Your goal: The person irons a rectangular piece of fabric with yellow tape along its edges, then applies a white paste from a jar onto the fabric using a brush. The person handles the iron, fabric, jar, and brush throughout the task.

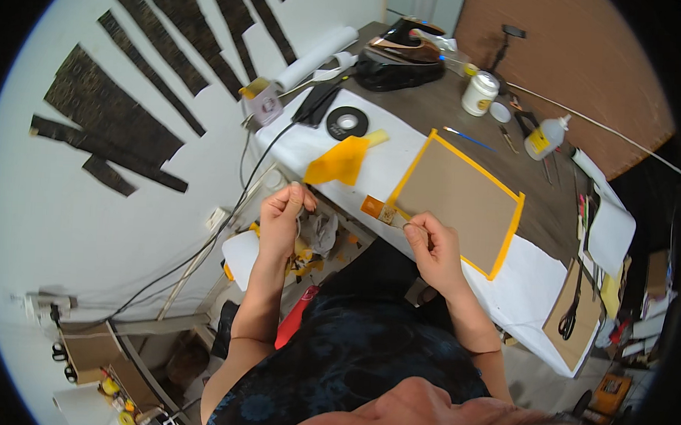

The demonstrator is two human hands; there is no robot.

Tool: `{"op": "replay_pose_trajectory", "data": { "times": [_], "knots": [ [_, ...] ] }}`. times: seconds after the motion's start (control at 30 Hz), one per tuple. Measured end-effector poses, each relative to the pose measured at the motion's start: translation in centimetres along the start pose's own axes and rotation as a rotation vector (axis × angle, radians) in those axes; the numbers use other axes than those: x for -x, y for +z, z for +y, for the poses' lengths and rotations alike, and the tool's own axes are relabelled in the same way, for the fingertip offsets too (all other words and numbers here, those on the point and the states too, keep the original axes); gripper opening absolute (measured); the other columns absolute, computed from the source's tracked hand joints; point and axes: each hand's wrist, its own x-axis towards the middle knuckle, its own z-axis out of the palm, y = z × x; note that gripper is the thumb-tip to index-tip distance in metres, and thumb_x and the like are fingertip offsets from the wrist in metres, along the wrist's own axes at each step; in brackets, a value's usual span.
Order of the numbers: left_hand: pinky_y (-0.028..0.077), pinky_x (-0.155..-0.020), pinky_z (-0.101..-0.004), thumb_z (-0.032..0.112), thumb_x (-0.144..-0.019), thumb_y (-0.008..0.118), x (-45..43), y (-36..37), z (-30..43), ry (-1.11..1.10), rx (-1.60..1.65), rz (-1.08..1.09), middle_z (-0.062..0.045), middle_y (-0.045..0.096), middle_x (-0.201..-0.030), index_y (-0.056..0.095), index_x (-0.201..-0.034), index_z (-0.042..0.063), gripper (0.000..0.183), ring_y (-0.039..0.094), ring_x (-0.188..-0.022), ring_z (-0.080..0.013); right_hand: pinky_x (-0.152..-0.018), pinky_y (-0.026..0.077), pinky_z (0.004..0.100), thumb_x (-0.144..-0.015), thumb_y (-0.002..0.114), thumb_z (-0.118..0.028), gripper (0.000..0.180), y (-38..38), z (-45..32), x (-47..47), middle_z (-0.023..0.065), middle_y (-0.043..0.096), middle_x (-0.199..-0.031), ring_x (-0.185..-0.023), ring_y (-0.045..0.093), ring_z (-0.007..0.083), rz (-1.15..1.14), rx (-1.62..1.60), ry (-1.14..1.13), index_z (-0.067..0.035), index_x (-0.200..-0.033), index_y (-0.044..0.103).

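My right hand (434,248) grips a flat brush (387,213) by its handle, its orange-brown bristles pointing left over the table's near edge. Close under the brush lies a grey-brown board (458,197) with yellow edging, on white paper. My left hand (286,210) is raised beyond the table's edge, fingers curled and thumb against the forefinger; whether something thin is between them cannot be told. Between and beyond the hands, a yellow-orange sheet (338,162) lies on the white paper beside a black disc (347,123) with a pale centre.
A black iron (401,58), a white jar (480,94), a squeeze bottle (546,137) and a thin blue brush (469,139) are on the table's far side. Scissors (567,322) lie at the right on a brown board. A black cable (226,228) runs down the left. Scraps lie below the table edge.
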Motion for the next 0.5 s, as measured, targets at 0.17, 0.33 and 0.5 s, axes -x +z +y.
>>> {"op": "replay_pose_trajectory", "data": {
  "times": [0.17,0.33,0.5],
  "knots": [
    [0.043,-0.054,-0.0264,0.025,-0.095,0.07,4.1,-6.7,-6.2,0.156,-0.694,0.202,-0.004,0.059,-0.061,0.067,-0.08,-0.001,0.03,0.051,-0.054,-0.0132,-0.049,0.035,0.0256,-0.098,0.068,-0.018,0.02,2.2,0.1,-0.4,0.0032,0.052,-0.059,-0.052,0.044,0.0095,0.005,0.038,-0.026,-0.003,-0.087,0.06],
    [0.049,-0.087,-0.0395,0.017,-0.086,0.075,5.4,-7.8,-4.4,-0.198,-1.272,0.151,-0.011,0.066,-0.077,0.074,-0.093,0.002,0.017,0.06,-0.064,-0.0282,-0.051,0.039,0.0238,-0.095,0.071,-0.014,0.017,3.4,0.0,-0.5,0.0046,0.057,-0.062,-0.052,0.047,0.0092,0.008,0.051,-0.045,-0.002,-0.088,0.061],
    [0.042,-0.099,-0.0477,0.014,-0.089,0.07,4.9,-5.3,-2.6,0.25,-1.357,0.234,-0.016,0.064,-0.117,0.069,-0.112,0.0,0.027,0.057,-0.106,-0.036,-0.052,0.041,0.0231,-0.093,0.072,-0.009,0.014,3.7,-0.2,-0.4,0.0067,0.061,-0.065,-0.053,0.051,0.0094,0.005,0.059,-0.105,0.0,-0.089,0.061]
  ]
}}
